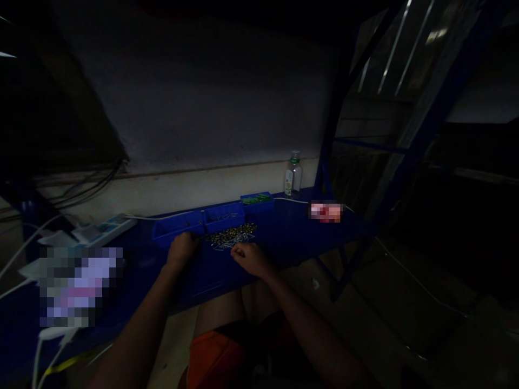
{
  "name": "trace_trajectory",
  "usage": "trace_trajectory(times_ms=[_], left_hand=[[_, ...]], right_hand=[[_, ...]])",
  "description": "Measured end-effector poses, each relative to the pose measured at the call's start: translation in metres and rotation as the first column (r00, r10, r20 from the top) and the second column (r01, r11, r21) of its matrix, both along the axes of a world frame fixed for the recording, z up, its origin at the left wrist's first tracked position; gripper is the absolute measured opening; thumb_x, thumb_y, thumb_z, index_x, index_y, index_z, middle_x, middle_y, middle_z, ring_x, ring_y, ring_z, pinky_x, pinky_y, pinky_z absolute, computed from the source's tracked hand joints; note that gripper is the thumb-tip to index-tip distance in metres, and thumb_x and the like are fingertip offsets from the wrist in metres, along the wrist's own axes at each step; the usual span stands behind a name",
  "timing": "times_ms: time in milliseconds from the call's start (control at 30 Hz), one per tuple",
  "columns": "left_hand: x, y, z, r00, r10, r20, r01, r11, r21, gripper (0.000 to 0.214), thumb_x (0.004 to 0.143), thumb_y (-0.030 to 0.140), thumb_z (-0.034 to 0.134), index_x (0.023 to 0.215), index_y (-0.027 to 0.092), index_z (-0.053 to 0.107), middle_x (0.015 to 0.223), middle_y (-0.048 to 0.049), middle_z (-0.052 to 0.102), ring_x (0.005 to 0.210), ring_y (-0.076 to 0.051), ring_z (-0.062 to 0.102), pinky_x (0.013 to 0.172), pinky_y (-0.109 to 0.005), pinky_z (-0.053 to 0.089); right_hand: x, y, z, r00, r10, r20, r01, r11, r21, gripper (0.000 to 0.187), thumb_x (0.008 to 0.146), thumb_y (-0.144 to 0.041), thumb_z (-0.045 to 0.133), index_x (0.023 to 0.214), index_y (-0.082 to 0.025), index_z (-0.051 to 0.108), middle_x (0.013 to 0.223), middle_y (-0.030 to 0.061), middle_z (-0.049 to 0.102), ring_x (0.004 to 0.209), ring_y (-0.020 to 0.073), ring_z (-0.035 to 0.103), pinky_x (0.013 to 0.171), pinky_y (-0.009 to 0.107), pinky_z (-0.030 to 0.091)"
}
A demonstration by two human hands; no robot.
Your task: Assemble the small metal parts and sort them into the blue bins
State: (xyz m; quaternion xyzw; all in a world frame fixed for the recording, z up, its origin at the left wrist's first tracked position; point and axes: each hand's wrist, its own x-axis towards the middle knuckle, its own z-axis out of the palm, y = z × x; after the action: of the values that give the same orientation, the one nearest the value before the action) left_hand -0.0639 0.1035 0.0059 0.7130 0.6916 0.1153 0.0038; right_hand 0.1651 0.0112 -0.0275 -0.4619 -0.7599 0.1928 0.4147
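A pile of small brass-coloured pieces point(233, 234) lies on the blue tabletop point(284, 237), with thin silver pins point(239, 241) spread along its near side. My right hand point(250, 258) is at the near edge of these pins, its fingers curled together; whatever is in them is too small and dark to make out. Left of the pile, my left hand point(182, 250) rests closed in front of a blue bin point(166, 230), fingertips pointing towards the brass-coloured pieces. Its grip is mostly hidden by the back of the hand.
Behind the pile stand a second blue bin point(221, 220) with some pins and a third bin point(263, 205) holding green pieces. A clear bottle point(295, 175) is near the wall. A white power strip point(111, 227) with cables lies at left. Two blurred-out items flank the work area.
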Motion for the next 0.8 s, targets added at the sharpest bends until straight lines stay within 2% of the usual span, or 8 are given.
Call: trace_trajectory(times_ms=[233,567,800], left_hand=[[0.002,-0.002,0.003,1.0,-0.004,0.028,0.004,1.0,-0.005,0.029,0.077,0.034,0.048,0.088,0.016,0.067,0.087,-0.0126,0.069,0.082,-0.025,0.063,0.067,-0.027,0.045],[0.019,0.005,-0.003,0.995,0.094,0.028,-0.094,0.995,-0.02,0.034,0.077,0.037,0.044,0.087,0.014,0.067,0.088,-0.0173,0.067,0.083,-0.03,0.062,0.067,-0.033,0.046],[0.016,0.01,-0.005,0.987,0.154,0.054,-0.151,0.987,-0.053,0.042,0.076,0.047,0.042,0.087,0.014,0.066,0.091,-0.019,0.066,0.082,-0.032,0.062,0.063,-0.035,0.046]], right_hand=[[0.0,-0.001,0.0,1.0,-0.004,0.011,0.004,1.0,0.005,0.012,0.082,-0.023,0.049,0.081,-0.02,0.061,0.074,-0.001,0.065,0.066,0.0099,0.059,0.06,0.017,0.04],[0.0,-0.004,0.004,1.0,-0.007,0.025,0.007,1.0,-0.012,0.012,0.082,-0.022,0.049,0.083,-0.02,0.062,0.077,-0.0008,0.066,0.068,0.0102,0.06,0.062,0.017,0.04],[0.0,-0.004,0.003,1.0,-0.015,0.025,0.016,1.0,-0.02,0.013,0.082,-0.022,0.049,0.082,-0.02,0.062,0.078,-0.0006,0.066,0.069,0.0103,0.06,0.063,0.017,0.041]])
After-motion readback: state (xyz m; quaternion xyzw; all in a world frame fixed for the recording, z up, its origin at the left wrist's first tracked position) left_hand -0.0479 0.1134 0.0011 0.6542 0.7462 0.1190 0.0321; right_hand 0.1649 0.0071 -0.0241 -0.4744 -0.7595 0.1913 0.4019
